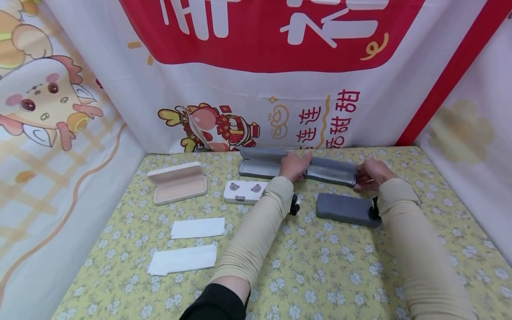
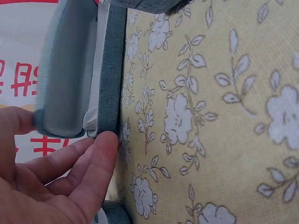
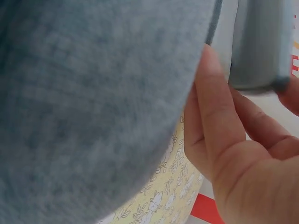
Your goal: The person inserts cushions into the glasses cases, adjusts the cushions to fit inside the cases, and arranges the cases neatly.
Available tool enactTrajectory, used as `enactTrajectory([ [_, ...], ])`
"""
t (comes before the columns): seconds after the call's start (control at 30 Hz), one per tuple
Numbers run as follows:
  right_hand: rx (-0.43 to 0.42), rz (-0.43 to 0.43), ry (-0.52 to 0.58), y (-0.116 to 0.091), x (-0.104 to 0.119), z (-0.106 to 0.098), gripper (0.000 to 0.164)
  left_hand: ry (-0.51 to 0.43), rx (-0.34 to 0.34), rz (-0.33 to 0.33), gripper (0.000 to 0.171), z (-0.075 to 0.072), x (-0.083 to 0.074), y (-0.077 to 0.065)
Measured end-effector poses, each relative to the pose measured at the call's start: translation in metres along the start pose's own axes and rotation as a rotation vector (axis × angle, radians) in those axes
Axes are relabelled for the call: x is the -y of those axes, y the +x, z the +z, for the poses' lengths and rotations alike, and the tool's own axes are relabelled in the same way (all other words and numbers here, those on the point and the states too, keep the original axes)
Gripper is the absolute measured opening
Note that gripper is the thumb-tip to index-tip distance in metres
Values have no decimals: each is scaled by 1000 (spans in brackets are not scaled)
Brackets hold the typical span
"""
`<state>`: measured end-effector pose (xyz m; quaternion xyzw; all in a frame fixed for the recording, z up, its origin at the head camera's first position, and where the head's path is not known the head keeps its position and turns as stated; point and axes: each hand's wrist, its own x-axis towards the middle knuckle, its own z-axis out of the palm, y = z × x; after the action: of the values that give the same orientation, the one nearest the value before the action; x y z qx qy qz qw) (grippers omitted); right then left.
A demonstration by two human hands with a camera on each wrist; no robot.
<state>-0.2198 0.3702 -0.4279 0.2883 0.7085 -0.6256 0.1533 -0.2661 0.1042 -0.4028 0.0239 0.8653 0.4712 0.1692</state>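
Observation:
An open grey glasses case (image 1: 332, 171) lies at the back of the table with its lid raised. My left hand (image 1: 295, 165) holds its left end; in the left wrist view, the thumb touches the lid's edge and the fingertips (image 2: 106, 142) meet the base. Something white (image 2: 91, 117) shows inside the base. At the other end my right hand (image 1: 373, 173) grips the same case, with fingers (image 3: 212, 65) on the base and thumb by the lid. Directly left stands another open grey glasses case (image 1: 260, 169). A closed grey glasses case (image 1: 346, 209) sits in front, partly behind my right wrist.
A white bear-print case (image 1: 244, 191) lies near my left forearm, which covers part of it. Farther left is an open beige glasses case (image 1: 180, 191). Two flat white cloths (image 1: 198, 227) lie toward the front left of the flowered tablecloth (image 1: 312, 271). A printed curtain (image 1: 224, 84) hangs behind.

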Motion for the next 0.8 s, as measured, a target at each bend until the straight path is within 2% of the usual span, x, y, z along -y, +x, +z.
enactTrajectory([
  [0.1,-32,33,19,1,-1,0,43,42,-5,-5,42,1,0,1],
  [0.23,-23,51,-7,-25,12,6,43,54,0,-21,40,2,0,2],
  [0.33,-21,53,-15,-31,15,8,44,53,3,-20,40,2,-1,1],
  [0.47,-48,52,15,-1,3,-2,44,72,22,-23,45,0,-1,2],
  [0.57,-43,44,24,4,0,-4,38,84,39,-17,49,-1,-1,2],
  [0.67,-28,36,20,-21,9,2,36,105,50,3,49,-4,-1,1],
  [0.8,-1,-6,-29,-54,20,7,46,125,67,44,43,-10,-3,-3],
])
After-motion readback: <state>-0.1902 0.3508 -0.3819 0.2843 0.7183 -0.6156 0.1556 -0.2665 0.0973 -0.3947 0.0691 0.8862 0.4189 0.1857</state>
